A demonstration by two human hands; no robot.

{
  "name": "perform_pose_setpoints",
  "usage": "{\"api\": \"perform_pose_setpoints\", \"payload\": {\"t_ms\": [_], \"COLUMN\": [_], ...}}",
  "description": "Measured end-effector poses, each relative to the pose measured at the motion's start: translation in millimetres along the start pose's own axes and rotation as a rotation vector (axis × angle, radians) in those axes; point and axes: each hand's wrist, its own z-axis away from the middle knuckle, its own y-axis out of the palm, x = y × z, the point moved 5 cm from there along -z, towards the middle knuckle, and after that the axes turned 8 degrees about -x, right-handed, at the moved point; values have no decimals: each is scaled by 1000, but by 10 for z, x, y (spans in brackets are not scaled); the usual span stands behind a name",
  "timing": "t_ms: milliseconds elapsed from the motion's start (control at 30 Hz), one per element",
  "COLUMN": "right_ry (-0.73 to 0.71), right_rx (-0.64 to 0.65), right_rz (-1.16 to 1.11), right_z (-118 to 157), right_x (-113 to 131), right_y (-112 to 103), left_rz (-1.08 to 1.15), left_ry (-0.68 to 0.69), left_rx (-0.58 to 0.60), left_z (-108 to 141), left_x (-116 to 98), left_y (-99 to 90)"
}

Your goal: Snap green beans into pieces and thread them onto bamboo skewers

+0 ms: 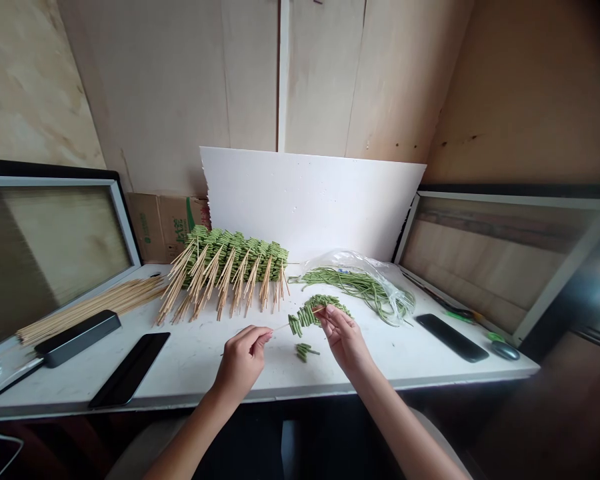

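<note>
Between my hands a thin bamboo skewer carries a row of short green bean pieces [303, 318]. My left hand [245, 350] is closed in a pinch on the skewer's bare left end. The thumb and fingers of my right hand [341, 328] close around its other end, by the last bean pieces; exactly what the fingertips press on is partly hidden. A heap of cut bean pieces [333, 302] lies just behind the right hand. Below the skewer, a few loose bean pieces [304, 351] rest on the white table [285, 378].
Filled bean skewers [230, 257] are stacked at back left, beside bare bamboo skewers [105, 300]. Long green beans [347, 281] lie with a plastic bag [380, 270] at back right. A black phone [130, 370], a dark box [77, 338], another black device [453, 338] and a mouse [505, 350] flank the hands.
</note>
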Motion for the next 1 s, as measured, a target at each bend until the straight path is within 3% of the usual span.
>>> {"api": "perform_pose_setpoints", "payload": {"t_ms": [433,733,1000], "right_ry": [-81,-1,38], "right_rx": [-47,-1,-71], "right_rz": [62,61,59], "right_z": [33,47,125], "right_x": [37,-13,-205], "right_y": [36,37,50], "left_rz": [-22,-41,-34], "left_ry": [18,51,50], "left_rx": [-20,-12,-18], "left_z": [5,-6,11], "left_x": [-39,-48,-43], "left_y": [0,-19,-9]}}
